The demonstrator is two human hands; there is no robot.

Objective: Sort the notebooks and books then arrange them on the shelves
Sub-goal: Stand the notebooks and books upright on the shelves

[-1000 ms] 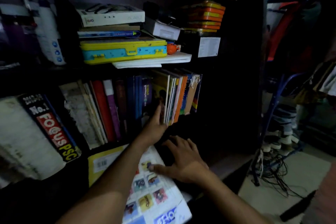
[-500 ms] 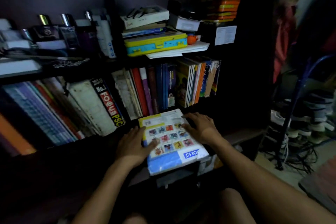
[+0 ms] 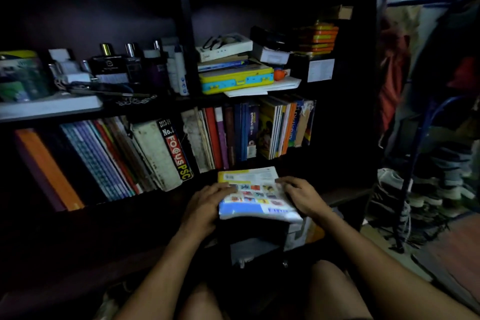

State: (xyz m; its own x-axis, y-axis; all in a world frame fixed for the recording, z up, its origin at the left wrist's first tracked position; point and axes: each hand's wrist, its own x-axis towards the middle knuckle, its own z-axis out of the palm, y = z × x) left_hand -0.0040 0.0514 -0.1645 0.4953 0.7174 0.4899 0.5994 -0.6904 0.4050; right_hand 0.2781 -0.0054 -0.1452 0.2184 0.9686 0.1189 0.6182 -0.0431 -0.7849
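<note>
A flat book with a yellow, white and blue picture cover [image 3: 253, 191] lies on top of a stack in front of the dark shelf unit [image 3: 187, 34]. My left hand [image 3: 206, 205] holds its left edge, fingers on the cover. My right hand [image 3: 301, 196] grips its right edge from above. Behind it, upright books [image 3: 249, 132] fill the middle shelf's right bay. Leaning books, one spine reading FOCUS PSC [image 3: 178, 153], fill the left bay.
The top shelf carries bottles [image 3: 111, 65], a yellow and blue case [image 3: 236, 79], boxes and orange tins [image 3: 318, 37]. Boxes [image 3: 296, 234] sit under the held book. Clothes and a blue rack [image 3: 415, 138] stand at the right, shoes and cables on the floor below.
My left hand left the upright books and came down onto the picture book's left edge. The view pulled back and up, showing more of the shelves. Both hands now hold the book.
</note>
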